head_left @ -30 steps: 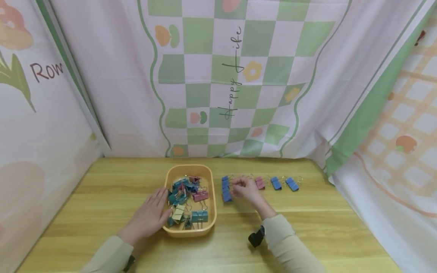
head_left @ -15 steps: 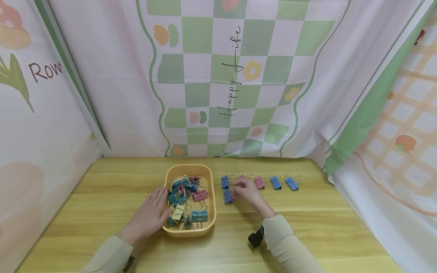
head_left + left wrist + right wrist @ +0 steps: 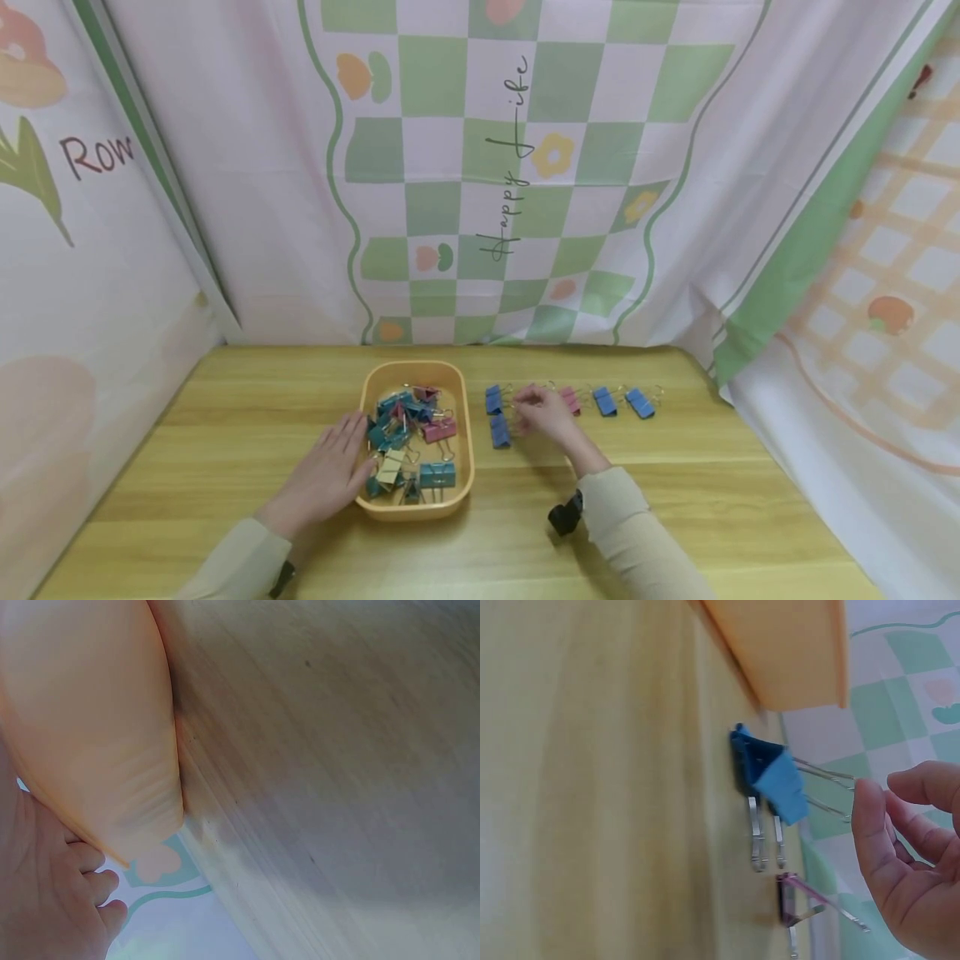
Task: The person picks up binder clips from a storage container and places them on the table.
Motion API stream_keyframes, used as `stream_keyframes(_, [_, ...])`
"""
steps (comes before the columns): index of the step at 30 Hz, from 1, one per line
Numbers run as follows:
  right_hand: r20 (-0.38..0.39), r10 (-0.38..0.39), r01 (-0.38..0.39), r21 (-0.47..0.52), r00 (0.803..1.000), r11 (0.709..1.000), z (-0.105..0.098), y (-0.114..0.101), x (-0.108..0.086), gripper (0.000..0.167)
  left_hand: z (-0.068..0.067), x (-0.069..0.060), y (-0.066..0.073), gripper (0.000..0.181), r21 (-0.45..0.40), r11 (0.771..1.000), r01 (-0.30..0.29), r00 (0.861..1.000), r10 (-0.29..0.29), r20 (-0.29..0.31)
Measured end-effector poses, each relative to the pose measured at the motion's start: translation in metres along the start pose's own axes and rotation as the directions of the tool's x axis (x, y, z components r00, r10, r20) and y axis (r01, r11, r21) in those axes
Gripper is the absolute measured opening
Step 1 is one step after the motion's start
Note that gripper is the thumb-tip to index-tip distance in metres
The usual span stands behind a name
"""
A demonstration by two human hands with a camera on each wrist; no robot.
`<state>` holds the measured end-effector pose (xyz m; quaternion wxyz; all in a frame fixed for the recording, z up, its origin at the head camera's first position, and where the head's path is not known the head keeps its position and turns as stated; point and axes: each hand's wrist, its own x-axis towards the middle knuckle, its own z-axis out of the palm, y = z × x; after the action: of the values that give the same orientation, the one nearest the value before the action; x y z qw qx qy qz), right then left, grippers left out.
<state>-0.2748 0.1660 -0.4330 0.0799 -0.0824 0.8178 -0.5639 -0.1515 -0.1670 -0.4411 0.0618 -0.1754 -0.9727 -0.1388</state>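
My left hand [image 3: 324, 473] rests against the left rim of an orange plastic basket [image 3: 467, 450], fingers lying along it. Teal, pink, blue and yellow binder clips fill the basket, a teal clip [image 3: 437, 475] at its front right. Just right of the basket lie two blue binder clips: a rear one [image 3: 492, 399] and a nearer one [image 3: 500, 432]. My right hand [image 3: 551, 414] hovers beside the nearer clip. In the right wrist view, thumb and forefinger sit by the wire handles of a blue clip [image 3: 780, 787], nothing visibly held. The hand partly hides a pink clip [image 3: 572, 400].
Farther right in the rear row lie two more blue binder clips, one [image 3: 605, 402] left of the other [image 3: 641, 402]. The wooden table [image 3: 600, 533] meets a printed curtain [image 3: 495, 183] at the back.
The nearer blue clip has shifted slightly toward me, leaving a small gap to the rear one. My right hand has then drawn slightly right, off that clip. My left hand stays put.
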Motion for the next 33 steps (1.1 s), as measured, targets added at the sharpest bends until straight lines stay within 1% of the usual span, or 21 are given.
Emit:
stream_keyframes(4, [-0.032, 0.004, -0.006, -0.045, 0.999, 0.999, -0.002, -0.011, 0.001, 0.023, 0.0, 0.0, 0.0, 0.064, 0.003, 1.0, -0.002, 1.0, 0.002, 0.003])
stream_keyframes(7, [-0.036, 0.012, -0.014, -0.035, 0.999, 0.999, -0.001, -0.021, 0.0, 0.024, 0.0, -0.001, -0.001, 0.064, 0.004, 1.0, -0.005, 1.0, 0.005, 0.005])
stream_keyframes(9, [-0.02, 0.015, -0.015, -0.011, 1.0, 1.0, 0.0, -0.028, 0.0, 0.022, 0.0, -0.001, -0.001, 0.063, 0.002, 1.0, -0.005, 1.0, 0.005, 0.006])
stream_keyframes(11, [0.001, 0.006, -0.006, -0.001, 1.0, 1.0, 0.001, -0.04, -0.003, 0.021, 0.0, -0.001, 0.0, 0.064, 0.002, 1.0, -0.005, 1.0, 0.005, 0.007])
stream_keyframes(14, [0.025, -0.01, 0.01, -0.006, 1.0, 1.0, 0.003, -0.049, -0.003, 0.02, -0.001, -0.001, 0.0, 0.064, 0.002, 1.0, -0.005, 1.0, 0.005, 0.007])
stream_keyframes(17, [0.034, -0.036, 0.037, -0.03, 0.999, 0.999, 0.008, -0.055, -0.002, 0.021, -0.001, -0.001, 0.0, 0.064, 0.004, 1.0, -0.004, 1.0, 0.004, 0.007])
stream_keyframes(18, [0.032, -0.053, 0.054, -0.031, 0.998, 0.998, 0.01, -0.054, 0.0, 0.021, -0.001, -0.001, 0.001, 0.063, 0.003, 1.0, -0.004, 1.0, 0.004, 0.007])
stream_keyframes(21, [0.045, -0.089, 0.09, -0.024, 0.995, 0.996, 0.017, -0.059, -0.001, 0.02, -0.002, -0.001, 0.001, 0.063, -0.001, 1.0, -0.001, 1.0, 0.001, 0.012])
stream_keyframes(23, [0.064, -0.118, 0.118, -0.009, 0.991, 0.993, 0.021, -0.062, -0.002, 0.02, -0.002, -0.001, 0.002, 0.063, -0.004, 1.0, 0.0, 1.0, 0.0, 0.013])
stream_keyframes(30, [0.142, -0.154, 0.151, 0.026, 0.978, 0.988, 0.037, -0.072, -0.008, 0.022, -0.002, -0.001, 0.001, 0.063, -0.002, 1.0, 0.003, 1.0, -0.003, 0.011])
stream_keyframes(33, [0.193, -0.173, 0.17, 0.032, 0.966, 0.985, 0.046, -0.076, -0.011, 0.021, -0.002, 0.0, 0.001, 0.063, 0.002, 1.0, -0.001, 1.0, 0.001, 0.004])
